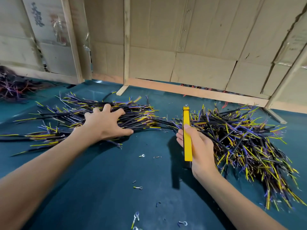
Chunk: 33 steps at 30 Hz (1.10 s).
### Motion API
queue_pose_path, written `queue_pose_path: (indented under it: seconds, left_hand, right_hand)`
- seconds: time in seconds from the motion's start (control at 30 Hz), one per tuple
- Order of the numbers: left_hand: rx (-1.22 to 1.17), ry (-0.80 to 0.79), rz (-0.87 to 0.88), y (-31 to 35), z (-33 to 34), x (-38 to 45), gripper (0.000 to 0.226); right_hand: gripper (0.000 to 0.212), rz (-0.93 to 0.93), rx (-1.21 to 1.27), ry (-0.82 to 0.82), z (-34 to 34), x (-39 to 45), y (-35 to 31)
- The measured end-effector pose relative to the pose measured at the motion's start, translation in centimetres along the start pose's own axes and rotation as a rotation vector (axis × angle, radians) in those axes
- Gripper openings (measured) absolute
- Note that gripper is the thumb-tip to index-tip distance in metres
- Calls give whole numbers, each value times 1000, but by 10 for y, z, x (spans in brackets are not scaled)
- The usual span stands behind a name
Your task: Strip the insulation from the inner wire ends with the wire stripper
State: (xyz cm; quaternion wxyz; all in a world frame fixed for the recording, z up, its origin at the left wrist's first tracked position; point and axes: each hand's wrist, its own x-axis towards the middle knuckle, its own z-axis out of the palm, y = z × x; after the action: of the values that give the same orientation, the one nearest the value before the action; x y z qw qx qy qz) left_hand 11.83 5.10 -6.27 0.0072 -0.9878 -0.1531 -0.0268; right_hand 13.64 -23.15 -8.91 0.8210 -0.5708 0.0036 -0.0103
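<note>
Working surface: a dark teal table (103, 188) is taken as the landmark; all positions below are given relative to it.
Left hand (106, 125): laid palm down with fingers spread on the left cable pile; no single cable is seen to be gripped.
Left cable pile (93, 112): short black cables with yellow and purple inner wire ends, heaped on the table's left-centre part, ends pointing mostly sideways.
Right hand (199, 146): held just above the table right of centre, fingers curled round the wire stripper, thumb pressed on its upper handle.
Wire stripper (187, 136): yellow-handled, held nearly upright with its head pointing toward the table's far edge; whether its jaws are closed cannot be told.
Right cable pile (245, 143): a larger heap of the same cables, spread over the table's right side, just beside and behind the right hand.
Ring terminals (140, 187): a few small loose pieces scattered on the table's near-centre area, with cut insulation bits.
Cardboard wall (182, 47): panels on wooden battens, set along the table's far edge.
Far cable heap (11, 87): a dark tangle at the table's far-left corner.
</note>
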Motion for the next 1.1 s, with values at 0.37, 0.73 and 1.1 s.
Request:
queue_pose_path:
  seconds: [0.37, 0.73, 1.1]
  left_hand:
    - [-72, 83, 586, -52, 2, -43, 76]
    - [39, 134, 936, -27, -5, -31, 68]
    - [-304, 291, 882, 2, -8, -60, 33]
  right_hand:
    - [33, -14, 64, -63, 0, 0, 0]
    - [23, 1, 53, -86, 0, -9, -7]
    - [40, 79, 243, -382, -13, -23, -20]
